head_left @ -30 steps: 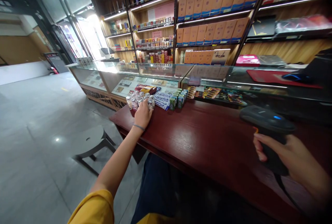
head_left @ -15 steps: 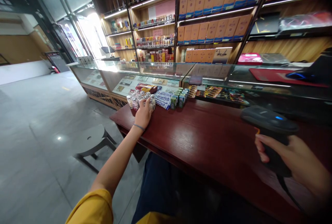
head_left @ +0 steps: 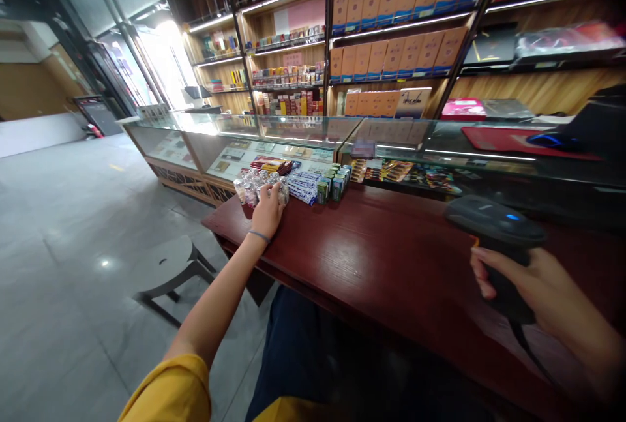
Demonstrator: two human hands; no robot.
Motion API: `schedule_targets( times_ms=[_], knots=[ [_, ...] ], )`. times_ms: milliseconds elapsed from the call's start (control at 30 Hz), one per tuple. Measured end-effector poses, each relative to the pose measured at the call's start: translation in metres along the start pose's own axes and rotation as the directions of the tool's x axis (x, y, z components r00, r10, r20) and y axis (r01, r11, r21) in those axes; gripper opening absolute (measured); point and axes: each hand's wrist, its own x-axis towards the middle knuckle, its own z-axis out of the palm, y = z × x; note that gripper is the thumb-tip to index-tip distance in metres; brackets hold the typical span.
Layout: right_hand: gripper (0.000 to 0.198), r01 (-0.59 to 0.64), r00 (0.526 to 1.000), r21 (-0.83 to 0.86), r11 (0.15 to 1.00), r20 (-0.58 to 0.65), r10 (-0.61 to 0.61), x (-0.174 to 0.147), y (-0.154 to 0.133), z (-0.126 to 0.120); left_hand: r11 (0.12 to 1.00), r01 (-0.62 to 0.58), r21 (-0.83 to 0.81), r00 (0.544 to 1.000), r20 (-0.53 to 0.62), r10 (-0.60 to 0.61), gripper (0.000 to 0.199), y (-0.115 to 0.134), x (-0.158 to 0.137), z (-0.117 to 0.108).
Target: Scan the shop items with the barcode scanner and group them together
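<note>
Small clear bottles or jars (head_left: 250,188) stand in a cluster at the far left end of the dark red table (head_left: 352,259). My left hand (head_left: 267,212) reaches over the cluster's near right side, fingers bent down around one of them; the fingertips are partly hidden. Blue-and-white slim packets (head_left: 302,186) lie just right of that hand, with green cylindrical packs (head_left: 335,182) beside them. Behind the bottles are red and yellow packets (head_left: 270,164). On the right, my right hand (head_left: 542,291) grips a black barcode scanner (head_left: 496,221) by its handle, above the table.
A glass display counter (head_left: 293,130) runs behind the table, goods inside it. Shelves hold orange boxes (head_left: 391,60). A grey stool (head_left: 169,265) stands left of the table. On the counter at right lie a red mat (head_left: 503,138) and a mouse (head_left: 552,141). The scanner's cable (head_left: 531,350) hangs down.
The whole view has shifted slightly left. My right hand, with the scanner, has moved a little left. My left hand stays at the bottles.
</note>
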Motion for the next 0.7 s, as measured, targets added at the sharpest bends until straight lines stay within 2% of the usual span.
schedule_targets(
  times_ms=[133, 200, 267, 467, 600, 700],
  knots=[
    [0.039, 0.011, 1.0, 0.044, 0.999, 0.02, -0.012, 0.002, 0.002, 0.0, 0.999, -0.019, 0.045, 0.995, -0.1, 0.023, 0.062, 0.004, -0.003, -0.01],
    [0.037, 0.021, 1.0, 0.078, 0.997, 0.019, -0.023, 0.002, 0.002, 0.0, 0.996, -0.081, 0.042, 0.981, -0.175, 0.087, 0.055, 0.009, -0.003, -0.014],
    [0.035, 0.035, 0.999, 0.113, 0.993, -0.007, -0.035, 0.001, -0.001, 0.001, 0.985, -0.174, 0.011, 0.964, -0.203, 0.172, 0.046, 0.016, -0.002, -0.018],
    [0.035, 0.062, 0.998, 0.196, 0.979, -0.014, -0.061, 0.0, -0.005, 0.004, 0.908, -0.399, -0.128, 0.908, -0.192, 0.373, 0.028, 0.06, 0.01, -0.013],
    [0.035, 0.072, 0.997, 0.185, 0.98, -0.019, -0.07, 0.001, -0.004, 0.002, 0.826, -0.536, -0.173, 0.844, -0.123, 0.522, 0.027, 0.1, 0.022, 0.003],
    [0.034, 0.078, 0.997, 0.175, 0.981, -0.018, -0.076, 0.001, -0.004, 0.002, 0.748, -0.624, -0.223, 0.777, -0.079, 0.625, 0.029, 0.126, 0.03, 0.017]
  ],
)
